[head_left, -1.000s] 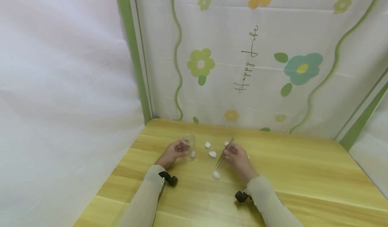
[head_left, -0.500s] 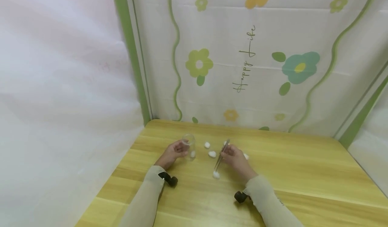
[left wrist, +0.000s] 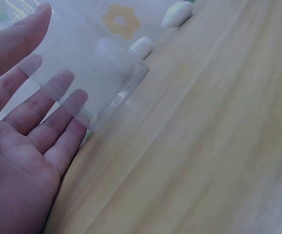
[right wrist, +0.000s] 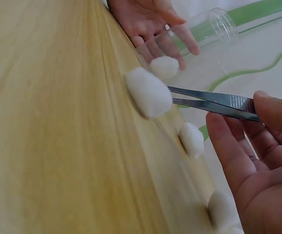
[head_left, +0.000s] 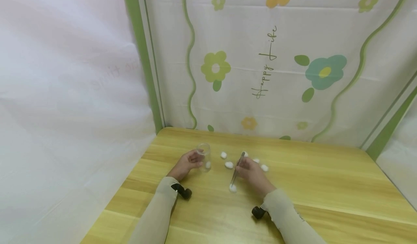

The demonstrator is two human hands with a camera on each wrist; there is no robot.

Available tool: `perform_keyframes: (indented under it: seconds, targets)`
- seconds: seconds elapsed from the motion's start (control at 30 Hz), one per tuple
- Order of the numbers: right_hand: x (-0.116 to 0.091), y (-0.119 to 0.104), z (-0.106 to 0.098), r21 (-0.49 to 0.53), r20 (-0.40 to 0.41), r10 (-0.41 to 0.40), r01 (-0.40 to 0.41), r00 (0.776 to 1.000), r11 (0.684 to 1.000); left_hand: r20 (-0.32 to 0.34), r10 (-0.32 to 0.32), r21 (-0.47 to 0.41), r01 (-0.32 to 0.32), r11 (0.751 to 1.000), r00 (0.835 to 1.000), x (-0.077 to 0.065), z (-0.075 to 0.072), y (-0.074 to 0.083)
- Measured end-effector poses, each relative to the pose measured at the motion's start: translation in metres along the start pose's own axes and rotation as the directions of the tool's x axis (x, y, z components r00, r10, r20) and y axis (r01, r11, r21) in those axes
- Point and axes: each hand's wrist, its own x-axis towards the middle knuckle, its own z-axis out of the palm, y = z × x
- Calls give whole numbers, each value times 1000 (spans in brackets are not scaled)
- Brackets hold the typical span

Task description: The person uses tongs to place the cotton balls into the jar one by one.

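Note:
My left hand point(head_left: 185, 165) holds a clear jar point(head_left: 202, 158) upright on the table, its fingers along one side and the thumb on the other in the left wrist view. One white cotton ball point(right wrist: 164, 67) is inside, near the bottom. My right hand point(head_left: 255, 175) pinches metal tweezers point(right wrist: 224, 103) between thumb and fingers, tilted downward. Their tips reach a cotton ball point(right wrist: 149, 92) on the near side of the table. In the right wrist view the two arms are slightly apart at that ball; the tips themselves are partly hidden by it.
Several more cotton balls, one of them a cotton ball point(head_left: 229, 165) between the hands, lie on the wooden table point(head_left: 208, 215). Others sit behind and beside the right hand. A flower-patterned curtain point(head_left: 241, 66) hangs at the back edge, and a white sheet point(head_left: 71, 110) at the left.
My right hand has shifted slightly left and lowered the tweezers, whose tips went from above the near cotton ball down to it. The left hand and jar stay in place.

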Motion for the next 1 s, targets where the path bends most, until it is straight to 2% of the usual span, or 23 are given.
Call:
perform_keyframes:
  seconds: [0.23, 0.37, 1.0]
  targets:
    - [-1, 2, 0, -32, -33, -11, 10, 999, 999, -4, -4, -5, 4, 1000, 1000, 0, 0, -1]
    - [-1, 3, -1, -22, -37, -33, 32, 999, 999, 2, -2, -10, 2, 1000, 1000, 0, 0, 0]
    - [0, 4, -7, 11, -81, -34, 35, 996, 999, 3, -3, -4, 3, 1000, 1000, 0, 0, 0]
